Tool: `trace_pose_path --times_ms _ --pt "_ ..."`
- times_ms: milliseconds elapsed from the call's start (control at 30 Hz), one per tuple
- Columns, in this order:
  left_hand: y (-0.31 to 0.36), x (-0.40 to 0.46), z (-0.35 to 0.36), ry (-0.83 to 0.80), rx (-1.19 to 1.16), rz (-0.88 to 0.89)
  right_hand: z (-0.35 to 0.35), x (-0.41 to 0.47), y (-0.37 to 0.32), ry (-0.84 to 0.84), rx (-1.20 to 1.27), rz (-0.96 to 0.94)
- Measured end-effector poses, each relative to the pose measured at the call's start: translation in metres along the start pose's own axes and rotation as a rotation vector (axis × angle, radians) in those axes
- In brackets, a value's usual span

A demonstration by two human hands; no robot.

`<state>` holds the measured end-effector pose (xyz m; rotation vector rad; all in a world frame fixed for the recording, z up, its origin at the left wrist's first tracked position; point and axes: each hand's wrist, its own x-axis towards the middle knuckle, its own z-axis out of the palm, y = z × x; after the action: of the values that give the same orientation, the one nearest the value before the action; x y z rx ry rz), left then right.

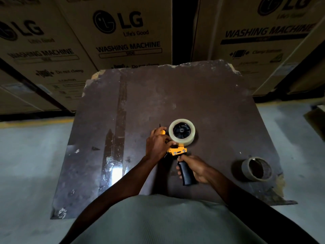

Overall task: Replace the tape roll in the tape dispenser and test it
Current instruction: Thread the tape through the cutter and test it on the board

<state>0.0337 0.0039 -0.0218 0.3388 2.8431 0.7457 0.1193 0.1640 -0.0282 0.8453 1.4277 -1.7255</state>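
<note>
A yellow tape dispenser [178, 150] with a black handle lies on the dark board [202, 95]. A full clear tape roll [182, 132] sits on its black hub. My right hand [194, 167] is wrapped around the black handle. My left hand [157, 143] covers the dispenser's front end beside the roll, fingers pinched at the yellow frame near the roll's edge. What those fingertips hold is hidden. An empty brown cardboard tape core [257, 169] lies on the board to the right, apart from both hands.
The board rests low above a grey floor [26, 164], with chipped far corners and a shiny strip on its left. Large cardboard washing machine boxes [121, 32] stand close behind the board's far edge. My grey shirt fills the bottom of the view.
</note>
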Motion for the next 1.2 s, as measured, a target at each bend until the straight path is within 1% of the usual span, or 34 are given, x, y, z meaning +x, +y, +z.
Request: trace_pose_path --times_ms 267,400,533,700,833,1067,1200 --pt "0.002 0.005 -0.007 -0.030 0.043 -0.032 0.002 0.002 -0.003 -0.016 0.035 0.031" --pt "0.006 0.012 -0.011 -0.044 0.094 -0.026 0.001 0.004 -0.002 0.001 0.025 0.020" --pt "0.005 0.020 -0.010 -0.069 0.108 -0.051 0.003 0.004 0.000 0.010 0.027 0.009" --pt "0.006 0.025 -0.013 -0.062 0.122 -0.078 0.002 0.004 0.000 0.007 0.026 0.010" --pt "0.006 0.027 -0.014 -0.093 0.127 -0.099 0.002 0.005 -0.001 0.001 0.024 0.011" --pt "0.004 0.028 -0.012 -0.094 0.115 -0.146 0.002 0.005 -0.001 0.001 0.023 0.016" --pt "0.006 0.024 -0.008 -0.061 0.128 -0.107 0.001 0.005 -0.001 0.002 0.024 0.008"
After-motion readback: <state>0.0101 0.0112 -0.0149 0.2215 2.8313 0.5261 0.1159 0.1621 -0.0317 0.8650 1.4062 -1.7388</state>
